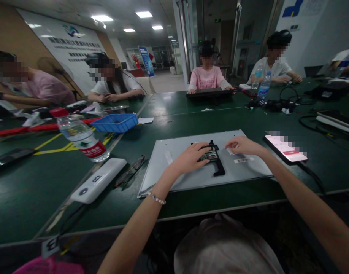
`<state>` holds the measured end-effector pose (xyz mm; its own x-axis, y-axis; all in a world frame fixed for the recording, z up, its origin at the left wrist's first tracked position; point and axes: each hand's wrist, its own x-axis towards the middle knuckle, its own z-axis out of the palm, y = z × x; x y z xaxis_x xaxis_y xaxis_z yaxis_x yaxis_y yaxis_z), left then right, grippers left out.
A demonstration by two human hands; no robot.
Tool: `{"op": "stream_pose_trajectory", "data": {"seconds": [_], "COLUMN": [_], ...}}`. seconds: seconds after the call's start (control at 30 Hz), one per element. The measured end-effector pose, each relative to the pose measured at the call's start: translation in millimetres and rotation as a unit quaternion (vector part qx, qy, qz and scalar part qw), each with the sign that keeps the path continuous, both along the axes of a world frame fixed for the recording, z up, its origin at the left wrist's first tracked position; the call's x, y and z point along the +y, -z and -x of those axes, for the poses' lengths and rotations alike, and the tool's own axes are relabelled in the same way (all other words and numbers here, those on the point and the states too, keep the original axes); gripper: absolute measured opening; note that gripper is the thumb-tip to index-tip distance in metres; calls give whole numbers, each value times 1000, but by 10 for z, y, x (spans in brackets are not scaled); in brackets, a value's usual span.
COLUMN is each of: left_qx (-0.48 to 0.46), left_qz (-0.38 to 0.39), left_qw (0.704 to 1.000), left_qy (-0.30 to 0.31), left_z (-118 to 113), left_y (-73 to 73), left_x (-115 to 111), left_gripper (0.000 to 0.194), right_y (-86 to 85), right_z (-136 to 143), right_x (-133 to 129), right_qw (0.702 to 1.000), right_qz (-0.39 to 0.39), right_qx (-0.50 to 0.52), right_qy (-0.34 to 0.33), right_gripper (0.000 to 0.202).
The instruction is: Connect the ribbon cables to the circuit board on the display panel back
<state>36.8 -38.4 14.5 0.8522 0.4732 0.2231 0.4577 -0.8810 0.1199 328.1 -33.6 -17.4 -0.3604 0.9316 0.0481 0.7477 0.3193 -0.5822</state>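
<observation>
A flat grey-white panel (163,179) lies on the green table in front of me. On its middle sits a black plastic bracket (220,167) around a small green circuit board (211,155). My left hand (188,158) rests across the board's left side with its fingers stretched out, covering part of it. To the right of the bracket, my right hand (243,145) is closed in a pinch low over the panel, near a small pale label. What its fingertips hold, if anything, I cannot make out. Below that hand is a barcode sticker (244,160).
A lit phone (287,148) lies right of the panel. On the left are eyeglasses (131,171), a white power bank (99,180), a water bottle (81,137) and a blue tray (116,122). Several people sit around the table; one handles a dark panel (210,94) opposite.
</observation>
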Motion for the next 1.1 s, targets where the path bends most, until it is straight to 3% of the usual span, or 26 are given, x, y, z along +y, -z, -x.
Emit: {"op": "stream_pose_trajectory", "data": {"seconds": [0.13, 0.27, 0.4, 0.53, 0.83, 1.1], "left_qx": [14, 15, 11, 2, 19, 18], "left_qz": [-4, -6, -1, -11, -46, -28], "left_qw": [1000, 1000, 999, 1000, 999, 999], "left_qy": [8, 17, 31, 27, 18, 19], "left_z": [-12, -39, -77, -135, -270, -283], "left_y": [33, 52, 44, 59, 155, 153], "left_x": [-3, -13, -47, -100, -150, -147], "left_gripper": [44, 43, 45, 48, 33, 32], "right_y": [-25, -55, -26, 9, 0, 95], "right_z": [-14, 37, 164, 278, 399, 396], "right_x": [-37, -89, -109, -130, -181, -152], "right_qw": [999, 981, 951, 947, 967, 997], "right_qz": [11, 84, 176, 197, 158, -37], "right_qx": [32, 151, 250, 248, 189, 70], "right_qy": [38, 85, 48, 43, 69, 12], "right_gripper": [16, 15, 16, 21, 16, 18]}}
